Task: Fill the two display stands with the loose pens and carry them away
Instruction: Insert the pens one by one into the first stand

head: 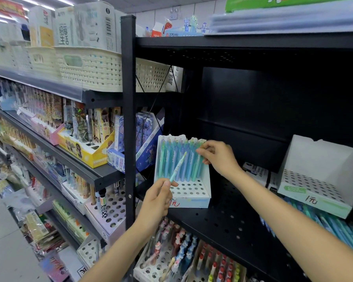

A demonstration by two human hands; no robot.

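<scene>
A white display stand point(189, 192) sits on the black perforated shelf point(222, 222), its back rows filled with blue and green pens and its front holes bare. My left hand point(157, 200) pinches one light green pen point(178, 166) by its lower end, tilted over the stand. My right hand point(218, 157) touches the tops of the standing pens at the stand's right side. A second white stand point(318, 186) with no pens in it rests further right. Loose blue and green pens point(338, 226) lie heaped beneath and in front of it.
A black upright post point(128, 127) stands just left of the stand. Left of it, shelves carry pen boxes and cream baskets point(90, 68). Small boxes point(255, 171) lie behind on the shelf. More pen stands fill the shelf below point(192, 259).
</scene>
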